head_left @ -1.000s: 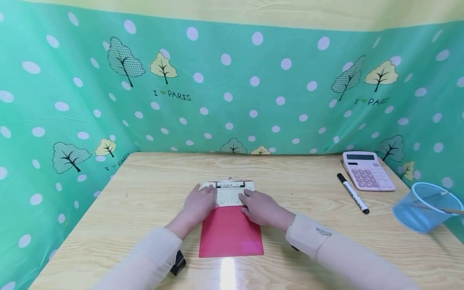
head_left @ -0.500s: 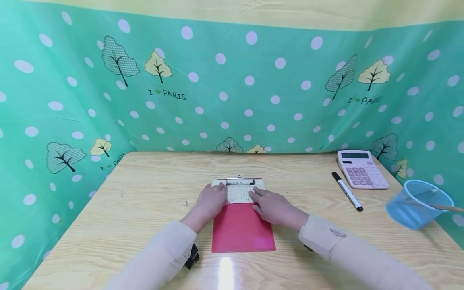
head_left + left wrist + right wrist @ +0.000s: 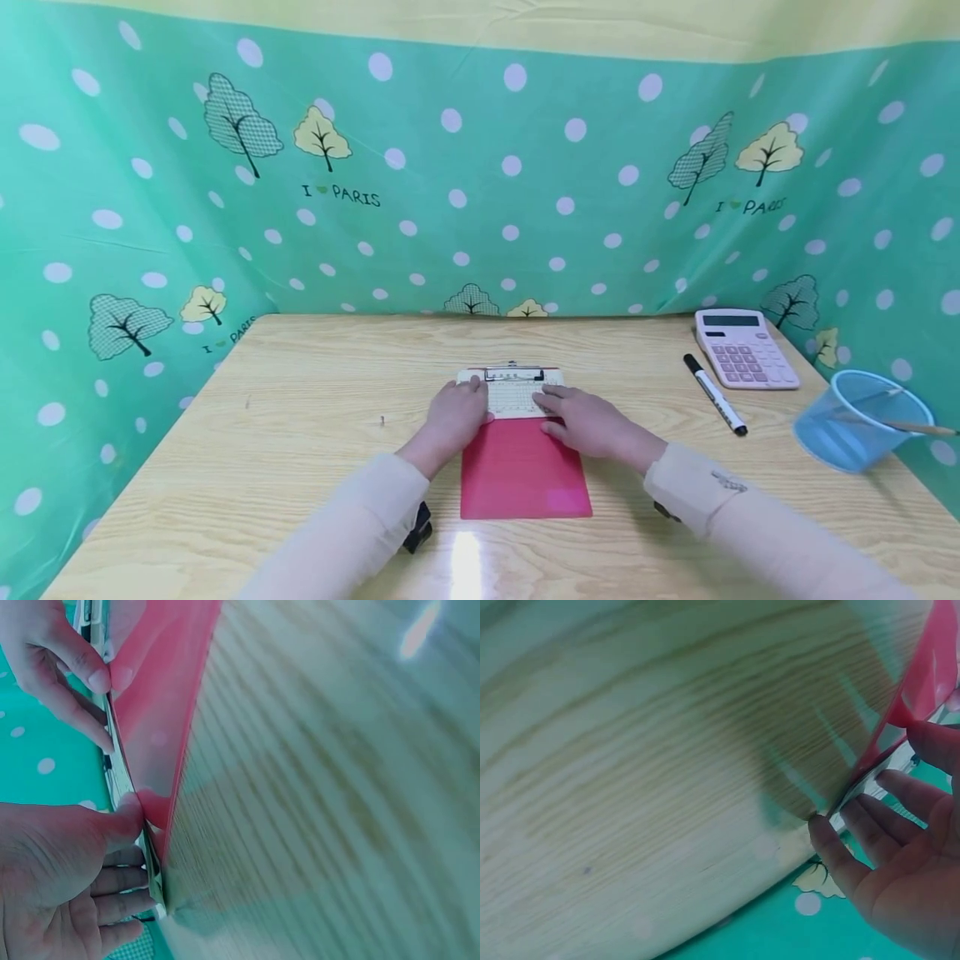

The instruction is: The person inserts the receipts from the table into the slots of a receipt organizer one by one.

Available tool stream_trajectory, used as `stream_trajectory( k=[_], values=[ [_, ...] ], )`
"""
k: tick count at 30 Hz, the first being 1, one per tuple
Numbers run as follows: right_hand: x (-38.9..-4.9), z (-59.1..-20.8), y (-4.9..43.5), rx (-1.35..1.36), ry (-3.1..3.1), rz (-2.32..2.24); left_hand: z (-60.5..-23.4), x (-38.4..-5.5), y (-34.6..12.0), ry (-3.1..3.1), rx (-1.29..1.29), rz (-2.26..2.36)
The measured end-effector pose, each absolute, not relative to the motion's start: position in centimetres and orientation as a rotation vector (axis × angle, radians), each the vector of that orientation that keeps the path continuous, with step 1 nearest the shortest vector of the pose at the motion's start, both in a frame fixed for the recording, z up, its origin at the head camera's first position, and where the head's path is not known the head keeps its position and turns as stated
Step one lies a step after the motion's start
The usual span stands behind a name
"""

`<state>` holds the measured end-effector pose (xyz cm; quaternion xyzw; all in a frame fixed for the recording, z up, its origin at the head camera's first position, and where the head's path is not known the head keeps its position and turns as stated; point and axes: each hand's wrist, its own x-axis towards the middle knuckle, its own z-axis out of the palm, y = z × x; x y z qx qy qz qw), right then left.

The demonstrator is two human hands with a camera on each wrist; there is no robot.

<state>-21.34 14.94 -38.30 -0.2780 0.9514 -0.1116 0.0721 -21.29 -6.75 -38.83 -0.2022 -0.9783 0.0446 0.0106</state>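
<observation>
A red clipboard (image 3: pixel 525 479) lies flat on the wooden table (image 3: pixel 322 392), near the middle of the head view. Under its metal clip (image 3: pixel 513 375) is a small paper form (image 3: pixel 513 402) printed with a grid. On the form's left edge rests my left hand (image 3: pixel 459 414); in the left wrist view its fingers extend along the form, thumb at the lower edge. Opposite it, my right hand (image 3: pixel 592 423) touches the right side. The right wrist view shows that hand's fingertips (image 3: pixel 821 825) spread at the form and the board's edge. My hands cover the side edges of the form.
At the right lie a black-capped white marker (image 3: pixel 716 395) and a pink calculator (image 3: pixel 746 350). A blue mesh pen cup (image 3: pixel 862 425) holding a pencil stands near the right edge. Behind and beside the table hangs a green dotted curtain (image 3: pixel 420 183).
The clipboard and form have slid to the right across the table, with both hands moving along on them. The calculator, marker and cup shift slightly left in view as the head camera turns.
</observation>
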Motion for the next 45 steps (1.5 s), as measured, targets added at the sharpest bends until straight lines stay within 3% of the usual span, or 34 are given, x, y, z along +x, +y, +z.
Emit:
stream_trajectory(
  k=[29,45],
  values=[
    [-22.0,-38.6,16.8,-0.834,2.835,-0.375,-38.7,-22.0,-5.6,-3.063,-0.615,0.061],
    [-22.1,-36.9,18.3,-0.714,3.023,-0.656,-37.8,-22.5,-9.4,-3.052,-0.631,-0.259]
  ],
)
